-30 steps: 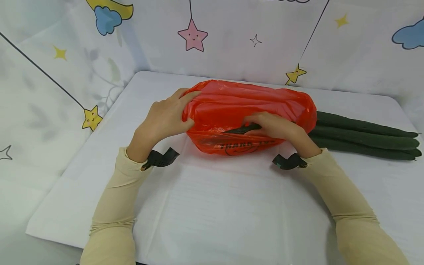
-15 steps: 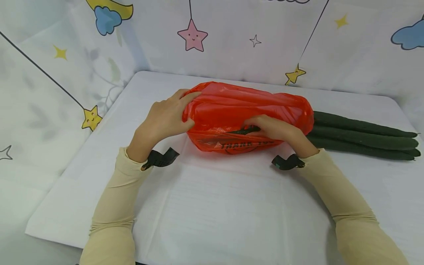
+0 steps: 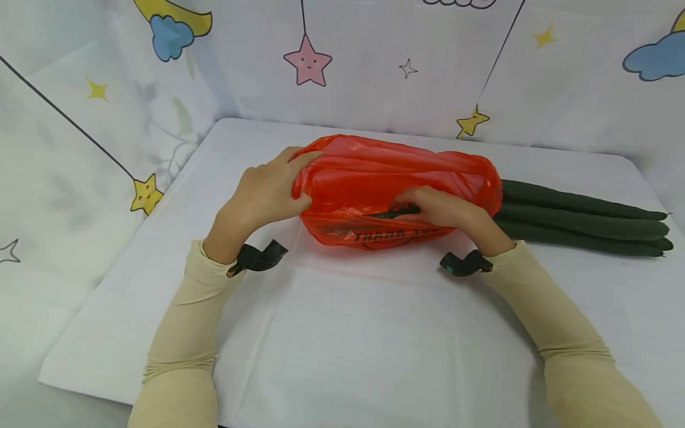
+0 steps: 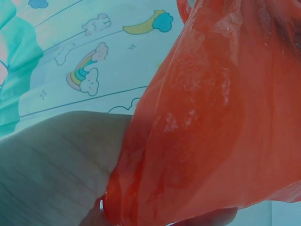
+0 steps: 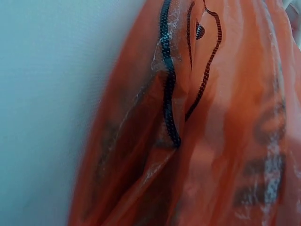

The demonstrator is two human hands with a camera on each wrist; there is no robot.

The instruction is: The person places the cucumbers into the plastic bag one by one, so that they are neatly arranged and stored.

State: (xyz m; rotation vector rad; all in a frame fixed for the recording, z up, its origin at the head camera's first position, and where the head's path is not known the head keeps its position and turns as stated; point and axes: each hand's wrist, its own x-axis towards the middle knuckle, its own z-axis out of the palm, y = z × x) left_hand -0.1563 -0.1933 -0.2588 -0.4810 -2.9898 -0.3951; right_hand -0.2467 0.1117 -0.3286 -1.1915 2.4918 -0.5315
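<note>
both hands (image 3: pixel 262 193) (image 3: pixel 441 208) touch the red bag (image 3: pixel 348 184), dark cucumbers (image 3: pixel 583 221) at its right.

Near the desk's (image 3: pixel 342 339) back edge we see a bright red, translucent plastic bag (image 3: pixel 369 187) with black "THANK" lettering and a black curved line. Toward the right edge we find dark green cucumbers (image 3: pixel 583 221). The desk itself is white. Beyond its back edge we see a white backdrop (image 3: pixel 364 107) patterned with a pink star (image 3: pixel 308 60), yellow stars (image 3: pixel 145 195) and blue clouds (image 3: pixel 655 56). Toward the front edge we note plain beige sleeves (image 3: pixel 179 345) with black straps (image 3: pixel 262 257) at the cuffs.
</note>
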